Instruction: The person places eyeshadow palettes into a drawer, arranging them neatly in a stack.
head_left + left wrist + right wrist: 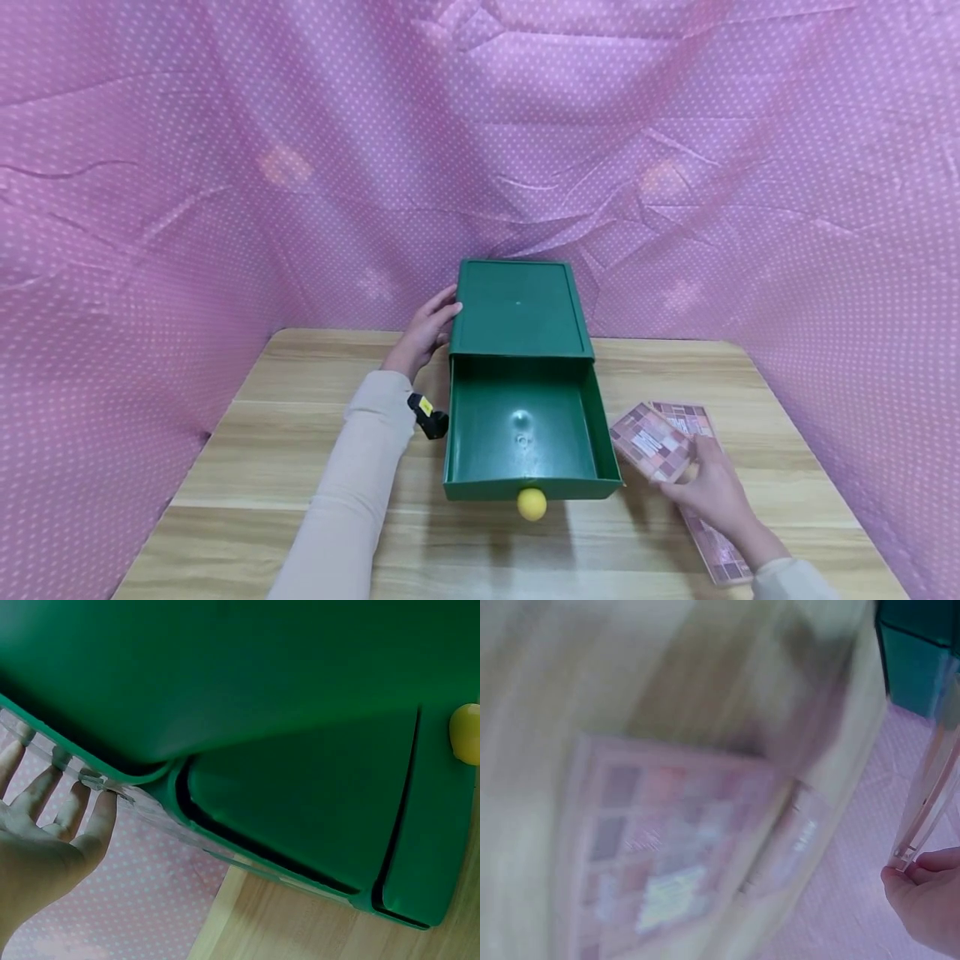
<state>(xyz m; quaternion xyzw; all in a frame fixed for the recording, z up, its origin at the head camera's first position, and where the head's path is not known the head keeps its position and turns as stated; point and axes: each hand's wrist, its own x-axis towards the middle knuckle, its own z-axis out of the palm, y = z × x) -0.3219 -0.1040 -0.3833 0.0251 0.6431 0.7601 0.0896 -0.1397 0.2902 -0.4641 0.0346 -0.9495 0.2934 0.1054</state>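
A green drawer box (521,308) stands on the table with its drawer (517,425) pulled out; the drawer has a yellow ball knob (532,504). My left hand (423,333) touches the box's left side with its fingers extended, as the left wrist view also shows, where the hand (49,832) reaches along the wall. To the right of the drawer, my right hand (708,487) pinches a pink checkered makeup palette (651,442) by its edge. That palette (930,787) appears edge-on in the right wrist view, raised above the table.
Another pink palette (720,550) lies on the wooden table (300,467) beneath my right hand. The right wrist view, blurred, shows a large palette (667,847) and a smaller pink case (787,840) beside it. Pink dotted cloth (480,150) hangs around the table.
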